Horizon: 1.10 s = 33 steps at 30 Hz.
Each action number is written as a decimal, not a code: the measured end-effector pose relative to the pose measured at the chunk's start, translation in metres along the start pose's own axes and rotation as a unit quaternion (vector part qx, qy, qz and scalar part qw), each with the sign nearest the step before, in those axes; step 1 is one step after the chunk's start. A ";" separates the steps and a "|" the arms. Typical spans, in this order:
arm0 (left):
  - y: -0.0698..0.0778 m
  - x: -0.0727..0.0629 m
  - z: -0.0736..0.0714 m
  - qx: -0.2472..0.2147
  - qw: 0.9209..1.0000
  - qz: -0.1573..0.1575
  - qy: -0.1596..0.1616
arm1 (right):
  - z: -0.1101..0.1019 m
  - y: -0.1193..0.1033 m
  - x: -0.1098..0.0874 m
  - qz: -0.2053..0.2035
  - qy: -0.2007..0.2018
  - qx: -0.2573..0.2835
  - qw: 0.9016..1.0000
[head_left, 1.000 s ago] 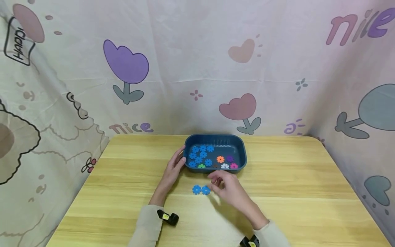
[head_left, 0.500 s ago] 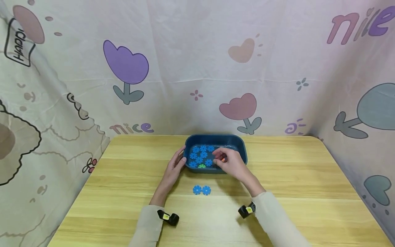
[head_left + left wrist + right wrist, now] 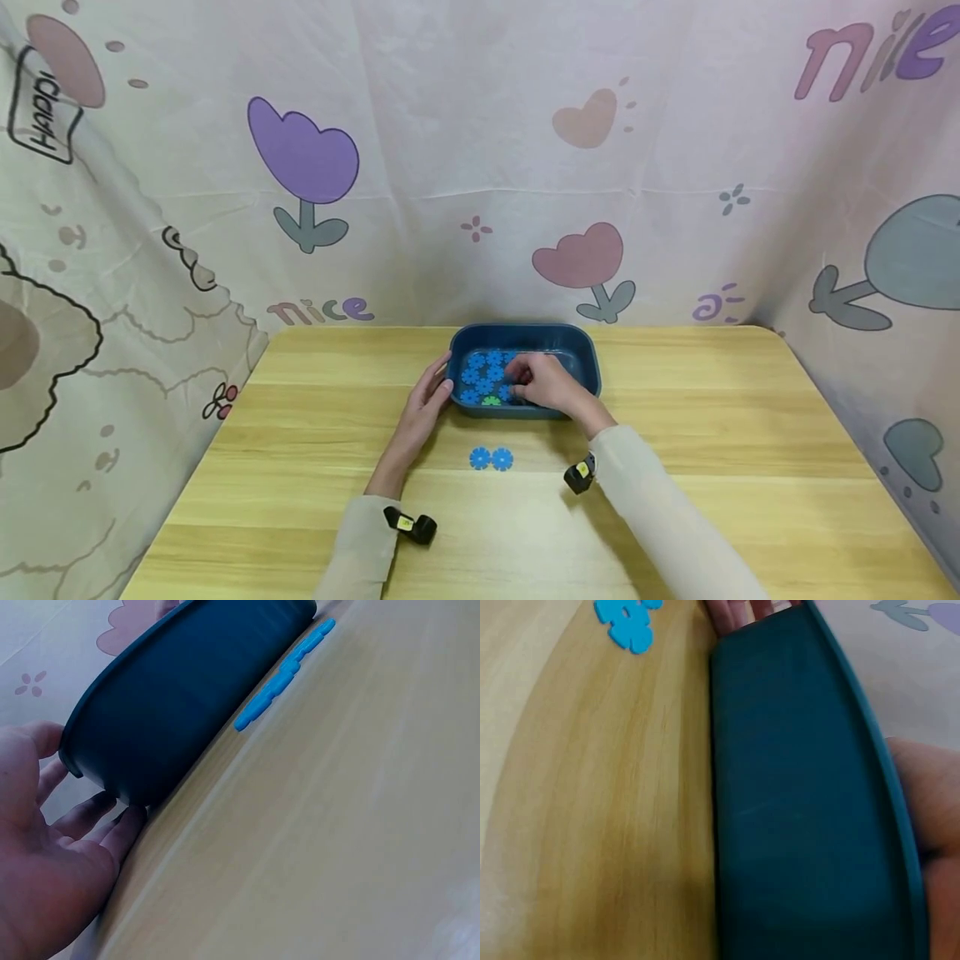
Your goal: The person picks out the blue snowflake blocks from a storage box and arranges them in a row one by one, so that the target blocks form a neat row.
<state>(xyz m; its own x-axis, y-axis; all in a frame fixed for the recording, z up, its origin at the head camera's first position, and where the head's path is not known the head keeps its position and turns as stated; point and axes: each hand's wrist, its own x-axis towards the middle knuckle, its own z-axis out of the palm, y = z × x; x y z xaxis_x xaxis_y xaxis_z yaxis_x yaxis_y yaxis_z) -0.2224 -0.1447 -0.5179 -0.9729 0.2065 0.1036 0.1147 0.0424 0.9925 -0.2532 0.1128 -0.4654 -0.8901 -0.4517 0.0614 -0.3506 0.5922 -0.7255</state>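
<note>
My left hand (image 3: 416, 417) rests against the left end of a dark blue plastic bin (image 3: 592, 358), thumb at the rim and fingers along the outer wall in the left wrist view. The right hand (image 3: 551, 387) reaches over the bin's near wall, its bent fingertips down among blue snowflake-shaped discs (image 3: 477, 362). Whether they pinch a disc is hidden; the right wrist view shows mostly the outer wall. In front of the bin, two blue snowflake discs (image 3: 480, 458) lie edge to edge on the table, seemingly joined.
A green disc (image 3: 491, 401) lies by the bin's near wall, left of the right hand. The wooden table (image 3: 300, 483) ends at a printed cloth backdrop (image 3: 450, 167) behind the bin. Both wrists carry small black cameras.
My right hand has left the pair of discs, moved up into the bin and then shifted left toward the blue discs. The left hand has stayed at the bin's end.
</note>
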 end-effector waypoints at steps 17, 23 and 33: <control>0.005 0.003 -0.002 0.007 1.000 0.012 -0.001 | 0.002 0.000 0.014 0.018 -0.037 -0.042 0.998; 0.003 0.000 -0.005 0.009 1.000 0.009 0.000 | 0.006 0.001 0.016 0.029 -0.031 -0.014 0.999; 0.001 0.001 -0.001 -0.013 1.000 0.016 -0.009 | 0.000 0.002 0.010 0.014 -0.005 0.016 1.000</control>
<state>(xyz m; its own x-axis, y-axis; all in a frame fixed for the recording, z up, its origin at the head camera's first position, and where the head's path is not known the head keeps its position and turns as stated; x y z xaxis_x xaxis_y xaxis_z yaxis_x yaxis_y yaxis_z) -0.2232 -0.1454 -0.5165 -0.9652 0.2241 0.1349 0.1405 0.0092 0.9900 -0.2628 0.1087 -0.4663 -0.8965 -0.4416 0.0344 -0.3159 0.5829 -0.7486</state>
